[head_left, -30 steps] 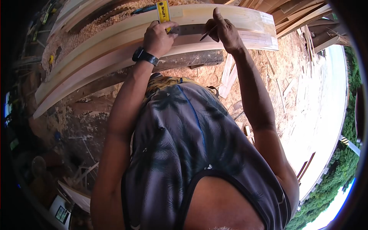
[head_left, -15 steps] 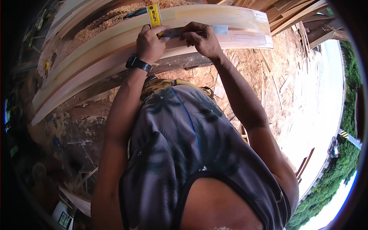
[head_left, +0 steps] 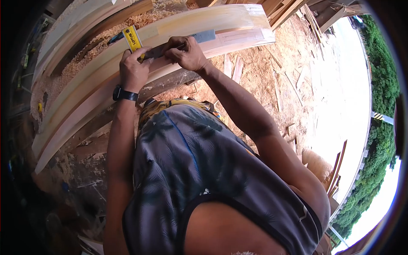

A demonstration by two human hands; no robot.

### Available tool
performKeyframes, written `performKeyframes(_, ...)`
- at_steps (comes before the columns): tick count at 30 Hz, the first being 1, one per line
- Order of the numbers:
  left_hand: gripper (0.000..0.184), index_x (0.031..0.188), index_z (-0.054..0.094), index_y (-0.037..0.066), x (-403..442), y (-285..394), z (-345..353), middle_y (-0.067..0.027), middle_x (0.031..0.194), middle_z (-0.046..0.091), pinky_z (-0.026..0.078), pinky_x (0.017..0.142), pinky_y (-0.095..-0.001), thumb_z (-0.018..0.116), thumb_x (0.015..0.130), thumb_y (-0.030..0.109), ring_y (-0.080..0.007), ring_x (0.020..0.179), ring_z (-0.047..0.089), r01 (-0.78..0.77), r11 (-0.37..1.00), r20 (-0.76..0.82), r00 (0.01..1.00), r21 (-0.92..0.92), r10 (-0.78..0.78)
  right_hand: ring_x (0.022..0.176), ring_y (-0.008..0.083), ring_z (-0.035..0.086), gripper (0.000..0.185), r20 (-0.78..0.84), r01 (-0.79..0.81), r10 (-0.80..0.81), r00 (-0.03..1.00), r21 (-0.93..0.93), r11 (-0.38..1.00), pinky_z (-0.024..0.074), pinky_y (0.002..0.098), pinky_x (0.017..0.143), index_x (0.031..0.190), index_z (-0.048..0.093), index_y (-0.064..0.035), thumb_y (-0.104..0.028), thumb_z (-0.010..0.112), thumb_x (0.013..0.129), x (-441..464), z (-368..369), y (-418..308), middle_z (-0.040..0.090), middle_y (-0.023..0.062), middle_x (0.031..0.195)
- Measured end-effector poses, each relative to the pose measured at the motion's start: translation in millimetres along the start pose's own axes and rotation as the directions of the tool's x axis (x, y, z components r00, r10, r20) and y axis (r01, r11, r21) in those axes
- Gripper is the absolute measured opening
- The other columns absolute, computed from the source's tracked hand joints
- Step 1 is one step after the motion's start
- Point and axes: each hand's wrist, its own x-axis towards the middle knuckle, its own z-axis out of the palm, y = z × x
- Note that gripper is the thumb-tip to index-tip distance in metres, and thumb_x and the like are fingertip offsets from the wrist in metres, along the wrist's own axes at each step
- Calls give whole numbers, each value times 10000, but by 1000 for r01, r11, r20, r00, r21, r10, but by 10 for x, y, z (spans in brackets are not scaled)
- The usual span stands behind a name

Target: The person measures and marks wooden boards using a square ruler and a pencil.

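Note:
A try square with a yellow LOTUS stock (head_left: 132, 37) and a flat metal blade lies across a curved, pale timber piece (head_left: 231, 41). My left hand (head_left: 133, 71) is closed around the lower end of the stock, thumb and fingers near where the blade begins. It wears a dark watch (head_left: 124, 93) on the wrist. Over the blade, my right hand (head_left: 187, 54) is closed in a pinch, its knuckles raised. Whatever sits between those fingertips is hidden. The blade's grey end (head_left: 205, 35) shows beyond the right hand.
More curved timber (head_left: 85, 29) lies behind, with wood shavings (head_left: 166, 7) between the pieces. Offcuts (head_left: 291, 12) are stacked at the upper right. Sawdust and scraps (head_left: 259, 72) cover the ground. A blue-handled thing (head_left: 115, 38) lies beside the square's stock.
The view has turned, so the timber, square and both hands sit further left in the picture. Both hands stay at the square, in much the same grip.

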Motion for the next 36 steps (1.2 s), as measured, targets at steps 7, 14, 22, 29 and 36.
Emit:
performKeyframes(7,386,1177,762,129,58,-8,-59,-185,978,657,536,827,-434,825,797,101,-375,909,659,6,1000,96,995,28,-8,646,137,674,136,-34,113,-118,992,-130,985,544,287,618,903,738,39,-19,631,840,33,18,107,716,102,721)
performKeyframes(14,399,1197,753,132,80,-54,-44,-179,963,648,532,810,-435,826,805,113,-354,895,662,17,999,121,992,32,-21,661,243,699,166,-112,108,-119,987,-102,989,550,349,652,856,739,19,-103,704,750,6,14,128,689,195,723)
performKeyframes(22,379,1132,777,153,47,-34,-25,-190,925,658,562,807,-432,847,762,116,-363,885,673,35,999,48,998,-16,-35,698,148,694,144,-83,141,-160,984,-194,971,567,305,682,843,738,15,-104,728,763,0,56,79,747,133,771)
performKeyframes(29,349,1113,778,146,21,-97,37,-188,929,662,567,813,-440,820,770,101,-371,883,672,34,999,4,999,-41,-34,734,139,720,102,2,130,-137,991,-328,936,578,288,704,892,750,11,-56,738,815,17,101,1,760,96,782)
performKeyframes(36,347,1123,790,149,-24,-71,60,-152,923,660,564,774,-408,835,785,89,-320,850,675,-8,1000,-57,998,4,8,676,144,705,91,12,232,-238,971,-259,937,561,293,653,864,752,4,-61,734,804,-1,100,-13,743,99,739)
